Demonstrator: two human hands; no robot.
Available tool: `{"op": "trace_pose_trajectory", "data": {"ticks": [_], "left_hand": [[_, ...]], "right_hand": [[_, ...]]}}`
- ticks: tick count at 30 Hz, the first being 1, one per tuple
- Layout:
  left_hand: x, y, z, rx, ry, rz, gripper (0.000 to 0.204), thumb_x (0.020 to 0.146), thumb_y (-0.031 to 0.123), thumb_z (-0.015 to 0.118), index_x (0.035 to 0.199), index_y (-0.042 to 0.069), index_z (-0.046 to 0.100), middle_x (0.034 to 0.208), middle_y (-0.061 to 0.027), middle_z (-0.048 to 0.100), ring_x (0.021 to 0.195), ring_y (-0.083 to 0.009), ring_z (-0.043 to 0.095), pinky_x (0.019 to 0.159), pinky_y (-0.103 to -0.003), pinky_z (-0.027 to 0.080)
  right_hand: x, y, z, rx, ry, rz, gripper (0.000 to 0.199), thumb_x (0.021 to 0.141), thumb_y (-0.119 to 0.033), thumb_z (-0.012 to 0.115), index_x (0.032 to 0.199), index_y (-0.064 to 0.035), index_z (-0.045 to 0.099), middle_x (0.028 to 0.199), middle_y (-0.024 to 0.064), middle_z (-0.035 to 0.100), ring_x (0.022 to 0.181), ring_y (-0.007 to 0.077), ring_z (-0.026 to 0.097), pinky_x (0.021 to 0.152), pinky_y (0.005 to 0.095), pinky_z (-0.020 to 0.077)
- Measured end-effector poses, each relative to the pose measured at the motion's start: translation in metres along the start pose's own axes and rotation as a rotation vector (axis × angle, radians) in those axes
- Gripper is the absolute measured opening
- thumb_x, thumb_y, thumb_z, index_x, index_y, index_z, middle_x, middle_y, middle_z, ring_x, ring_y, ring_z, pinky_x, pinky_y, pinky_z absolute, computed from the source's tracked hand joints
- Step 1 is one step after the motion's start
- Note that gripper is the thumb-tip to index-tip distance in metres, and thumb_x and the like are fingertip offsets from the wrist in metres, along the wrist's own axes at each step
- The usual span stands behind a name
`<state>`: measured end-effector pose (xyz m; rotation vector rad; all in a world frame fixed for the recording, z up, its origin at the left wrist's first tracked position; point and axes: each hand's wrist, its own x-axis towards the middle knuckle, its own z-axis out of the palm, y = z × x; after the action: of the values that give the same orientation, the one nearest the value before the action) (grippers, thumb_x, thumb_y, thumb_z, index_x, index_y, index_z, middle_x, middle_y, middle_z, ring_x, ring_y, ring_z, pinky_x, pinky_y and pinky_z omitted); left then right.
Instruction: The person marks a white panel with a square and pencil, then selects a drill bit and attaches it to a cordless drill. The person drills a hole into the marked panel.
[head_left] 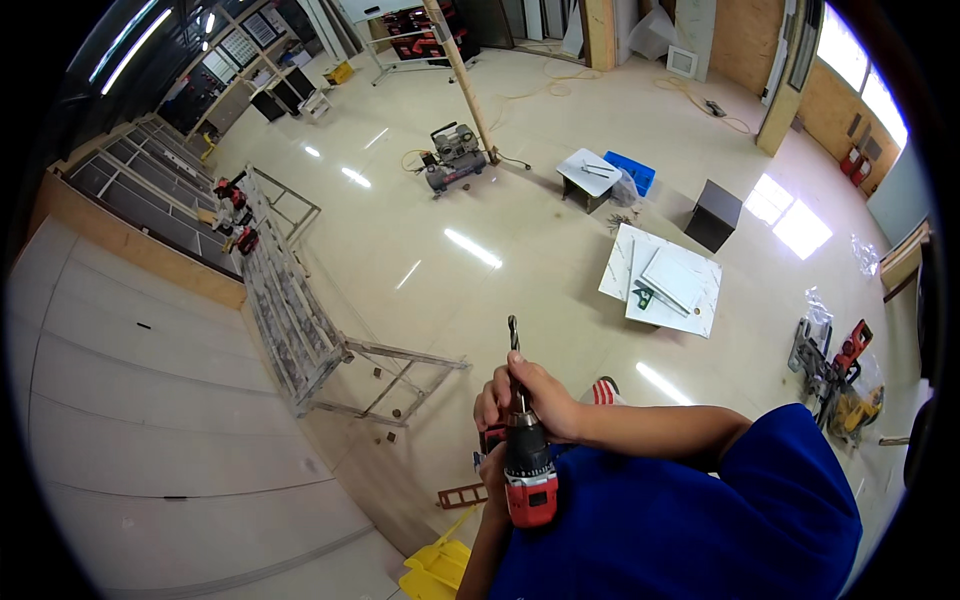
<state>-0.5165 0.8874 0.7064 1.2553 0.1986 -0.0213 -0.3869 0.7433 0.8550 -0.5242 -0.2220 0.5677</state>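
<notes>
A red and black cordless drill (530, 475) is held in front of my blue shirt, its chuck directed away from me. My left hand (493, 468), mostly hidden behind the drill body, is closed around its handle. With fingers wrapped round the drill bit (513, 330), my right hand (540, 393) grips it just beyond the chuck. The bit's dark spiral tip sticks out past my fingertips. Whether the bit is fully seated in the chuck is hidden by my fingers.
A marble-patterned board (617, 275) bears white panels and a green square. An air compressor (455, 155) stands by a wooden post. Left is a long workbench (285, 300); a red-handled saw (850, 350) lies right. A yellow stool-like object (437, 570) is near my left arm.
</notes>
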Motion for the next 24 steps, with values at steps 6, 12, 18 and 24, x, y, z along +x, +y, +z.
{"op": "trace_pose_trajectory", "data": {"ticks": [6,12,18,24], "left_hand": [[0.007,0.064,0.063,-0.271,-0.041,-0.024,0.05,0.102,0.033,0.036,0.136,-0.003,0.043,0.13,-0.014,0.055,0.119,-0.0214,0.056,0.101,-0.037,0.048],[-0.011,0.062,0.057,-0.191,-0.015,-0.051,0.021,0.098,0.033,0.048,0.108,0.016,0.043,0.093,-0.0014,0.047,0.088,-0.0086,0.051,0.079,-0.022,0.044],[-0.02,0.049,0.042,0.199,-0.126,0.084,0.02,0.097,0.031,0.05,0.109,0.016,0.042,0.094,-0.0008,0.045,0.089,-0.0078,0.05,0.079,-0.02,0.042],[-0.02,0.033,0.035,0.535,-0.09,0.26,0.021,0.095,0.028,0.052,0.109,0.016,0.042,0.095,-0.0001,0.043,0.09,-0.0071,0.049,0.078,-0.019,0.04]], "right_hand": [[-0.015,-0.004,0.024,0.073,-0.108,0.108,0.056,0.106,-0.05,0.03,0.071,-0.0083,0.044,0.066,0.0168,0.06,0.068,0.033,0.061,0.07,0.0439,0.0514],[-0.023,-0.009,0.032,0.106,-0.12,0.21,0.053,0.106,-0.05,0.028,0.072,-0.0111,0.037,0.05,0.0103,0.047,0.048,0.0259,0.052,0.053,0.0367,0.0477],[-0.024,-0.003,0.033,0.107,-0.12,0.208,0.052,0.106,-0.05,0.026,0.071,-0.0125,0.034,0.047,0.006,0.041,0.044,0.0221,0.048,0.048,0.0355,0.0447],[-0.025,-0.001,0.031,0.122,-0.102,0.201,0.053,0.105,-0.054,0.027,0.071,-0.0134,0.032,0.047,0.0044,0.039,0.043,0.0205,0.047,0.047,0.0354,0.0449]]}}
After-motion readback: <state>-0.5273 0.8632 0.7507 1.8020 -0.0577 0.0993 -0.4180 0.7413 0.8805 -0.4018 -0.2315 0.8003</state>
